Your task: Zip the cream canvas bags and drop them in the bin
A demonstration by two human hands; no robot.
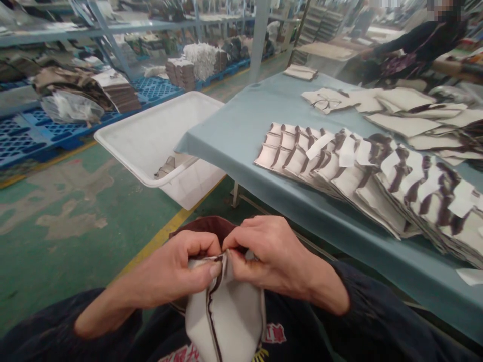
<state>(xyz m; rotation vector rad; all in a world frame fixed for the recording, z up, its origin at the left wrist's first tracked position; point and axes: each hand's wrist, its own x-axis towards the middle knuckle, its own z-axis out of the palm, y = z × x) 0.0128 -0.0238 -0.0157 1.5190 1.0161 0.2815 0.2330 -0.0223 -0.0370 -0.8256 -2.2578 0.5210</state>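
Close to my body, both hands hold a sewn fabric piece (237,311), cream-white with a dark brown seam running down it. My left hand (177,269) pinches its top edge beside the seam, thumb pressed against the cloth. On the other side of the seam, my right hand (269,251) grips the same edge between thumb and bent fingers. The fingertips of both hands nearly meet. Dark brown fabric (211,226) shows just behind the hands; I cannot tell whether it belongs to the same piece.
A blue-grey table (226,128) stands ahead, bearing overlapping rows of cream and brown sewn pieces (339,176) and loose flat pieces (407,103) with glasses (324,102). A white bin (132,136) sits left of it. Shelving and blue pallets (154,90) lie beyond. A person (418,45) stands across the table.
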